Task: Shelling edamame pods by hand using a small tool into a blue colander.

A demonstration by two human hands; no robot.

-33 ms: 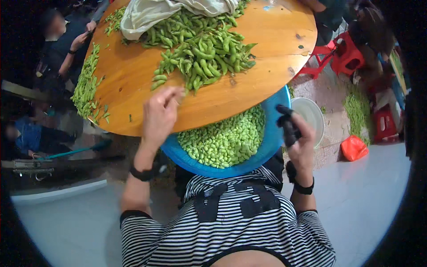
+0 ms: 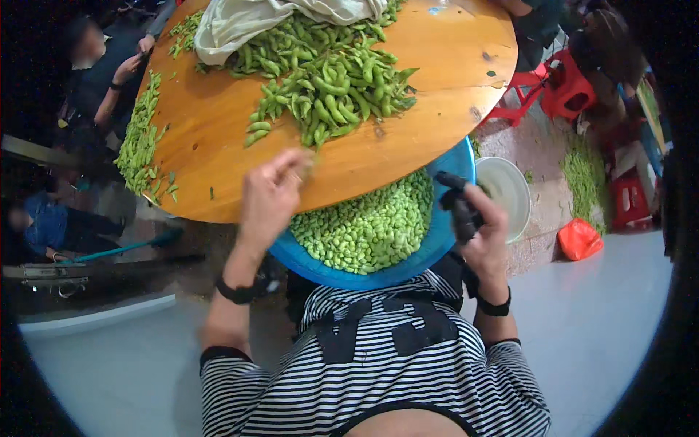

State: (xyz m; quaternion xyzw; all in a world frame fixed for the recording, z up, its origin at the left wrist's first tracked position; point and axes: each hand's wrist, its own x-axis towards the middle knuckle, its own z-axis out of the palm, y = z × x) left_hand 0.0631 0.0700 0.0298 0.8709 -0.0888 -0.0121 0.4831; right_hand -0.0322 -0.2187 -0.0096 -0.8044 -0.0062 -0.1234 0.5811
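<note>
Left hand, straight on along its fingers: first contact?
Probably the near edge of the pile of green pods on the wooden table, just beyond the fingertips of the left hand. Its height above the tabletop is unclear, so it might pass over them.

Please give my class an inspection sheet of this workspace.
Surface: curved-edge wooden table
Work things: heaped green pods; shelled beans in a blue tub below the table edge
Clutter: pale cloth on pods; green debris on floor
Hands: left hand over table, blurred, hold unclear; right hand by tub, black finger coverings
Cables: none certain; thin teal strip, kind unclear
Surroundings: red stools, pale bucket, red bag, people
</note>
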